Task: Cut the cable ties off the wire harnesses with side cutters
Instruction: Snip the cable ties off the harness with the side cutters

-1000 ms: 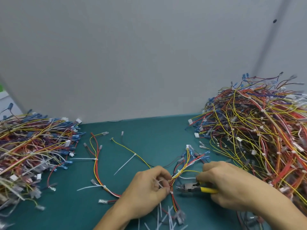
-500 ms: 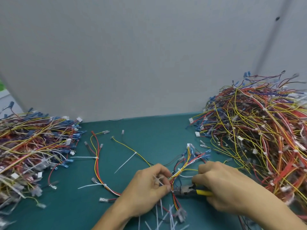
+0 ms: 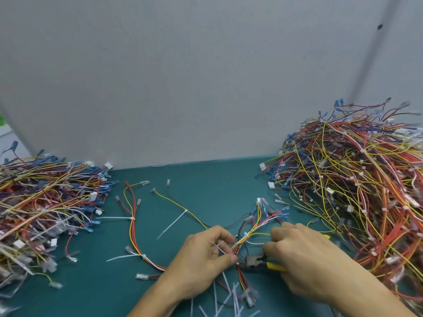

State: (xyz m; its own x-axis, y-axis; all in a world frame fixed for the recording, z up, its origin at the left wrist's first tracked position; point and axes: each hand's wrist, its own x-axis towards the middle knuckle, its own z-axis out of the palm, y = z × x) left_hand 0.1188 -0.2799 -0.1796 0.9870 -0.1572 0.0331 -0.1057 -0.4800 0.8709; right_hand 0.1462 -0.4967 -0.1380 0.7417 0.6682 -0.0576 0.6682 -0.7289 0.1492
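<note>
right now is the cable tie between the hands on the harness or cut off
On: the white cable tie is looped round the harness wires, uncut.

Yellow-handled side cutters (image 3: 256, 263) at tied harness (image 3: 248, 236)

The head-worn wide-angle camera is facing forward and down, sitting close over the left hand (image 3: 201, 259) and right hand (image 3: 304, 257) at lower centre, grey partition (image 3: 206, 76) filling the upper frame.

Curled left hand (image 3: 203, 261) beside curled right hand (image 3: 306, 255)
</note>
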